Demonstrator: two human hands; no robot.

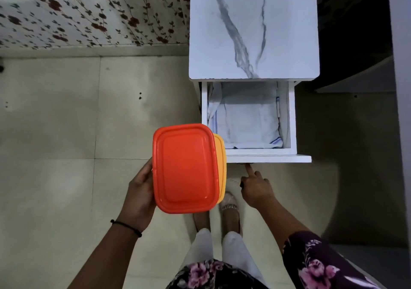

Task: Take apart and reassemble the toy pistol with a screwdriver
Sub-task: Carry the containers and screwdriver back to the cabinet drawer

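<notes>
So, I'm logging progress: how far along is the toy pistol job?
Done: nothing on the pistol; none shows. The white drawer of the marble-top cabinet stands open, white cloth inside. In hand: the left hand grips an orange-lidded rectangular plastic box; the right hand touches the drawer front with its forefinger, other fingers curled on a thin tool, perhaps the screwdriver. Left: all dismantling and reassembly.

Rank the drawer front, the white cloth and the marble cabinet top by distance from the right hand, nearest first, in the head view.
1. Drawer front: the right hand reaches its edge with a forefinger.
2. White cloth: lying inside, just beyond that front.
3. Marble cabinet top: farthest, at the back.
</notes>
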